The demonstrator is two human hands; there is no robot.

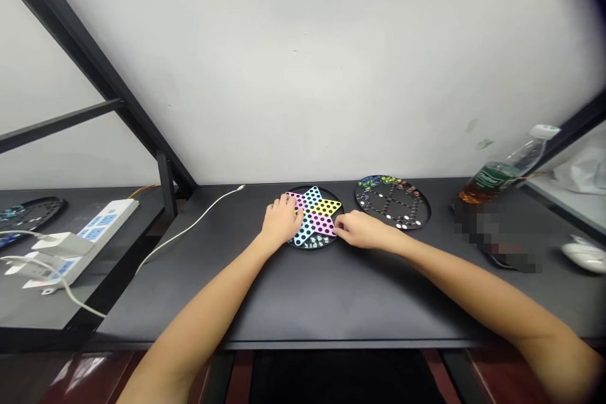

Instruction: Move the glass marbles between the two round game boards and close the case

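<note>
Head view, left hand: the left hand lies with bent fingers over the left side of a flat star-shaped board, pink, blue and yellow, full of round holes.
Right hand: the right hand has fingertips at the star's lower-right pink point; whether either hand pinches, I cannot tell.
Under the star: a round black tray, clear shiny pieces showing; uneven pressing could tip the star and scatter them.
Right of the star: a second black tray with coloured pieces; a forearm bump could spill these.
</note>
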